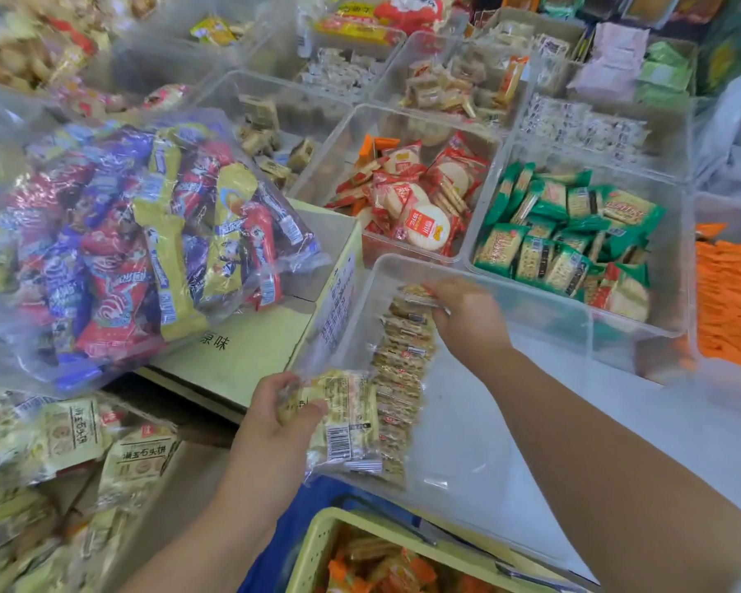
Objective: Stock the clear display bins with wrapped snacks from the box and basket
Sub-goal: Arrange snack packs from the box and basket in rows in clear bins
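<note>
Nearest, below both wrists, a yellow basket [317, 545] is sitting w/ orange packs inside. The left hand [274, 425] is clenching a bundle of pale wrapped snacks [347, 417], thumb on top, at the near end of the clear bin [467, 442]. Just past those fingers a row of packs [403, 370] is standing on edge along the bin's left side. The right hand [467, 318] is curling its fingers round the row's far end, prob. bracing it. Risks: either hand letting go early, so the row is toppling or fanning out; slick film slipping thru the left fingers. Left of both hands, a bulky candy bag [125, 241] is overhanging the cardboard box [249, 353] & could be sliding binward. Beyond the right fingers, green packs [565, 233] are filling another bin.
</note>
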